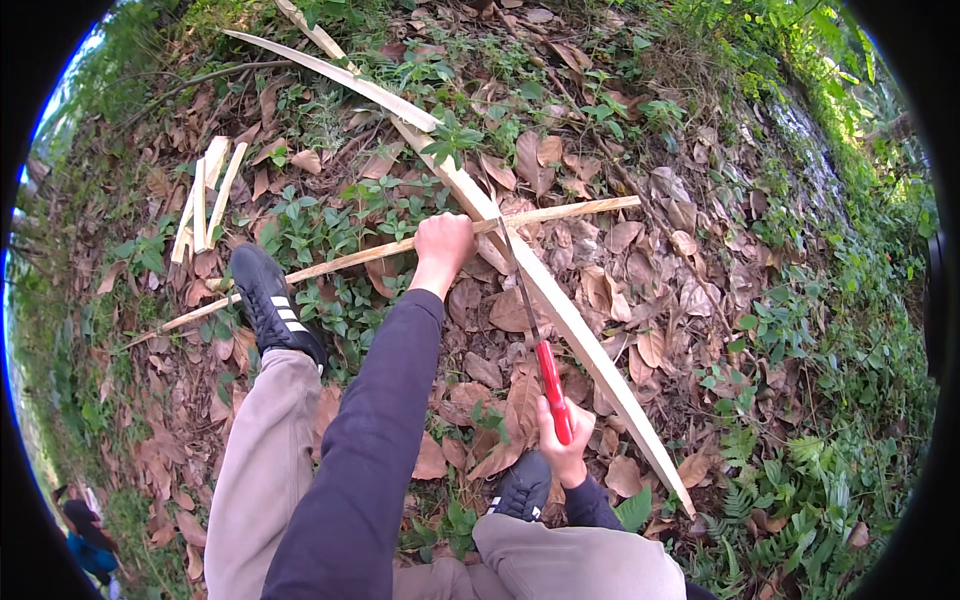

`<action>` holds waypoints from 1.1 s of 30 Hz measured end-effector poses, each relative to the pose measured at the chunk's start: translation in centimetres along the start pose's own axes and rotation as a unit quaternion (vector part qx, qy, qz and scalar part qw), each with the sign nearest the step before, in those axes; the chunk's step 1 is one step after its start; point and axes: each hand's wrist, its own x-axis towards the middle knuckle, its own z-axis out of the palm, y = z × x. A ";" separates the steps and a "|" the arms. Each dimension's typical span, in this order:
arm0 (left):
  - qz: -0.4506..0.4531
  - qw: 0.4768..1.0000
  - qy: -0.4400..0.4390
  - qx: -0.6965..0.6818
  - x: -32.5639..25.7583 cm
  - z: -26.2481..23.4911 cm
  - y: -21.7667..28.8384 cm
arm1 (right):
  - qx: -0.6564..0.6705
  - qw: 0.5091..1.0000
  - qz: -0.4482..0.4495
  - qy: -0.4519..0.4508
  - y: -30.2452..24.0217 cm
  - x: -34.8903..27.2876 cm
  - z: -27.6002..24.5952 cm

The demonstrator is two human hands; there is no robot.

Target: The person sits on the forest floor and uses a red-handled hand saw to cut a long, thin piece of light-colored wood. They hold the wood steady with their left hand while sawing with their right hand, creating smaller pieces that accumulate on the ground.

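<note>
My left hand [443,243] is closed around a thin split wooden strip [570,211] that runs from lower left to upper right across the ground. My left shoe [270,300] stands on the strip's left part. My right hand [562,440] grips the red handle of a hand saw [551,375]; its narrow blade reaches up to the strip just right of my left hand. Under both lies a long, pale, curved split plank [560,310], running from the upper left to the lower right. My right shoe [522,488] is beside my right hand.
Dry brown leaves and low green plants cover the sloping ground. A small pile of short cut wooden pieces [205,200] lies at the upper left. Dense ferns and weeds [820,400] fill the right side. Another person [85,530] is at the lower left rim.
</note>
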 end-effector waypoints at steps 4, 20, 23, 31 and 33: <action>0.015 1.000 0.022 0.003 0.0 -0.5 0.8 | -0.001 0.998 -0.053 0.035 1.4 -1.3 -0.1; 0.020 0.999 0.028 0.001 -0.1 0.3 -0.6 | 0.000 0.999 -0.042 0.000 0.1 3.1 2.0; 0.033 0.999 0.015 0.010 0.2 -0.2 0.5 | -0.007 0.998 -0.058 0.038 0.6 -2.3 -0.8; 0.009 1.000 0.020 -0.004 -0.1 0.7 -0.5 | 0.033 0.999 -0.019 0.001 0.0 4.8 2.6; 0.020 0.999 0.026 0.001 0.1 -0.1 0.3 | 0.036 0.999 0.007 0.018 0.2 -0.6 -0.4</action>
